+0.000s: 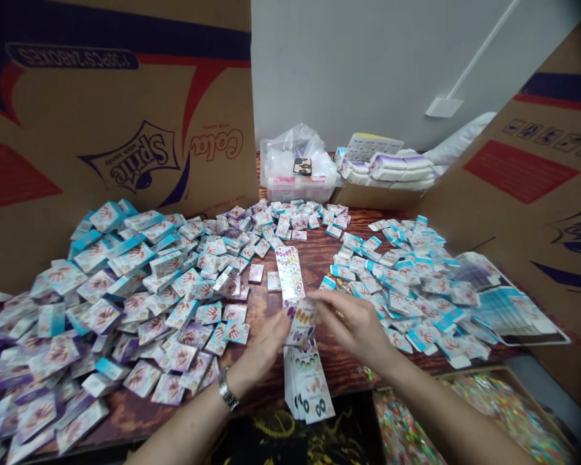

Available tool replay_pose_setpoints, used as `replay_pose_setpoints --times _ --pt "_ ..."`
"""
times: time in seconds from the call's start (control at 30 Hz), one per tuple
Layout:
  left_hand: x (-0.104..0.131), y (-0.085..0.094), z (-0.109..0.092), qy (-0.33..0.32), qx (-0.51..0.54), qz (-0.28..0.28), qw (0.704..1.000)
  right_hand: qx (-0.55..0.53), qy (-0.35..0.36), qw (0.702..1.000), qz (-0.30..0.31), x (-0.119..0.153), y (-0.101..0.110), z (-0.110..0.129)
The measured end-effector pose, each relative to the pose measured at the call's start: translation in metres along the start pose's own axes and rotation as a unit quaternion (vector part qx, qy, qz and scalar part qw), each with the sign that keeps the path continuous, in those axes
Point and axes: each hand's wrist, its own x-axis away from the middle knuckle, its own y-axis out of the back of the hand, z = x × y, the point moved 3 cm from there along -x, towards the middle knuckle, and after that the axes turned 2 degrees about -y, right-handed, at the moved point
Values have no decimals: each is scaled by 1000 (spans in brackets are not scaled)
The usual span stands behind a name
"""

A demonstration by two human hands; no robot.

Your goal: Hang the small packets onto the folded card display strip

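Between my two hands, at the middle of the table, a printed sheet with coloured ovals is held up and bent. My left hand, with a metal watch on its wrist, has its fingers closed on the sheet's left edge. From the other side my right hand pinches the sheet's upper right corner. Beyond the hands a strip stack of similar sheets lies flat. Nearer to me, a fanned stack of sheets reaches over the table's front edge.
Small printed boxes are heaped at left; flatter small cartons spread at right. Large cardboard boxes flank the table. A plastic-wrapped tub stands at the back. Colourful wrapped pieces fill a carton at lower right.
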Motion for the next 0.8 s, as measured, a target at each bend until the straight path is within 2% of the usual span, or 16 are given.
replay_pose_setpoints --times 0.07,0.13,0.2,0.27,0.33,0.43,0.47,0.53,0.63,0.73,0.8 --pt "4 -2 0 -7 -69 38 997 26 -28 999 -34 -7 -3 -9" --pt "5 -3 3 13 -67 30 997 59 -5 996 -64 -7 -7 -9" --pt "4 -2 5 36 13 -14 999 97 87 990 -58 1 -13 1" --pt "3 -2 7 54 113 -46 991 139 183 973 -15 13 -22 11" --pt "3 -3 6 69 191 -31 979 182 221 958 22 24 -30 15" --pt "3 -3 3 87 253 32 963 210 218 953 27 31 -38 12" --pt "2 -3 3 90 255 36 962 203 213 955 22 32 -39 9" --pt "1 -1 5 78 221 3 972 161 175 971 22 29 -39 5" --pt "0 0 6 30 122 -49 991 46 41 997 46 24 -36 -2" --pt "0 -1 7 23 64 -47 997 -23 -80 995 54 23 -36 -6" --pt "0 1 8 28 38 -50 998 -33 -111 992 55 24 -36 -10"
